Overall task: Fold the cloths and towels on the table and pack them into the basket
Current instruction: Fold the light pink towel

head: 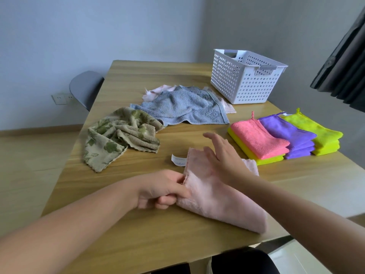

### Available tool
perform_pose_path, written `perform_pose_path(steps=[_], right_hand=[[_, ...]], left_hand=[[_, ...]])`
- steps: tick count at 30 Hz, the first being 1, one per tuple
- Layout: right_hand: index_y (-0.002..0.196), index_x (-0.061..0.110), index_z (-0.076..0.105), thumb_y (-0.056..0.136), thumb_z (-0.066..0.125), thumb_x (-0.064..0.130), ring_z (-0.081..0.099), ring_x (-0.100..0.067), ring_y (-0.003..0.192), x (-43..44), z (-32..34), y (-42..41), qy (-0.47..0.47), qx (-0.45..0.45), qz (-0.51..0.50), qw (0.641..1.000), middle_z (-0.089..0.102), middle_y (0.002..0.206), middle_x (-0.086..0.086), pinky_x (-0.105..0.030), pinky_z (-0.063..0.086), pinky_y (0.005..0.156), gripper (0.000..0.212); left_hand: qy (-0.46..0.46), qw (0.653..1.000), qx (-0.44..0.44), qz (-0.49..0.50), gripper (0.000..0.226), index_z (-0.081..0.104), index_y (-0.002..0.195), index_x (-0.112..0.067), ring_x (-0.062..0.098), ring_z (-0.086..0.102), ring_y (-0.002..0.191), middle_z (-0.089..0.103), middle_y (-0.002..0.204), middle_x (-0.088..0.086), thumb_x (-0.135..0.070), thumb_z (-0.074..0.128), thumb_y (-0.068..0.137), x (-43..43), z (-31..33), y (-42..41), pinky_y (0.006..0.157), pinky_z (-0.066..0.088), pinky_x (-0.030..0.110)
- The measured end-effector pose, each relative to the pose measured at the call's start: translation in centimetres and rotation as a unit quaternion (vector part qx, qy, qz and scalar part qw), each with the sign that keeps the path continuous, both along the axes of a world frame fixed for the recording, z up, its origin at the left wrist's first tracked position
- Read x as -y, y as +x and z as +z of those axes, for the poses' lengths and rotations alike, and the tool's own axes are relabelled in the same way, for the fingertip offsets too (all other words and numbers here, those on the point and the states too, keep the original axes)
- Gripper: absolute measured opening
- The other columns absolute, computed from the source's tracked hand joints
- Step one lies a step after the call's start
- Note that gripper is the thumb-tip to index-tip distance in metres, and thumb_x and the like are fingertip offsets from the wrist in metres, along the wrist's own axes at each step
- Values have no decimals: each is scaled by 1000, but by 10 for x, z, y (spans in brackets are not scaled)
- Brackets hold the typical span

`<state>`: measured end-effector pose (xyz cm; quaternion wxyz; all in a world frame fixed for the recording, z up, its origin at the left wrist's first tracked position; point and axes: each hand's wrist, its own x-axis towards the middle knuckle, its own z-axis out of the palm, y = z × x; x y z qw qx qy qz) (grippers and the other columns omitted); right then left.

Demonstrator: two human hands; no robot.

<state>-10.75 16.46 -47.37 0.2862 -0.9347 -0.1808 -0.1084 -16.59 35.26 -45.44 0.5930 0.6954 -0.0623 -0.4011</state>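
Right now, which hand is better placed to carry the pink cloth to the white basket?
Probably the right hand: it is open over the pink cloth, and the basket stands far right on its side. The left hand grips the cloth's left edge and would have to cross over.

Basket (245,80) behind folded stacks (284,137) on table (138,72)

A pale pink towel (215,196) lies folded near the table's (148,76) near edge, its white label (178,160) sticking out. A green leaf-patterned towel (118,137) sits crumpled toward the left edge. Mid-table, a rumpled blue-grey towel (181,107) overlaps a pinkish cloth (156,91). Along the right edge lie folded microfibre cloths: pink cloth (258,137) on yellow cloth (270,160), a purple stack (290,135) and a yellow-green stack (320,135). The white perforated basket (243,80) stands upright at the far right corner.
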Motion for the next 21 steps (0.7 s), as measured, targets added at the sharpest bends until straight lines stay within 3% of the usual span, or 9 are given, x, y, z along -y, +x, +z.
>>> perform_pose_path(steps=[4,7,8,11,15,21], right_hand=[[150,21,20,101,24,41,-3,-14,147,15,-1,-20,-102,-108,9,989,8,159,5,-41,-4,116,53],[151,26,12,98,11,52,-9,-14,146,20,-15,-32,-178,-109,13,978,-1,160,5,-38,-8,115,59],[151,27,12,92,4,59,-9,-14,146,21,-19,-34,-181,-96,12,979,-1,160,6,-37,-8,115,67],[150,30,14,75,-8,65,-8,-15,146,22,-21,-34,-169,-79,11,982,1,160,6,-36,-7,115,86],[150,33,11,76,-5,72,-8,-15,146,20,-24,-33,-194,-75,13,978,0,160,6,-41,-6,117,85],[151,32,7,74,-7,72,-10,-16,146,20,-22,-34,-217,-80,19,973,-3,160,7,-46,-5,118,88]], left_hand=[[-27,998,-60,9,9,44,103,-7,0,28,29,43,60,0,-4,48,95,-1,-3,2,30,23,13],[-76,993,-89,-31,40,38,111,-11,1,31,34,11,78,10,-13,62,79,1,-7,3,33,29,14],[-85,991,-92,-52,46,39,112,-12,1,32,36,9,83,11,-15,64,75,2,-8,2,35,30,14],[-84,988,-103,-79,43,41,104,-11,2,36,35,13,89,12,-19,66,70,8,-6,-2,36,31,15],[35,994,-93,-47,22,39,78,-13,2,32,31,41,60,-2,-17,58,90,4,3,-6,32,26,14],[102,993,-40,35,16,49,82,-12,4,28,30,42,65,-1,-17,48,97,5,5,-19,30,25,14]])
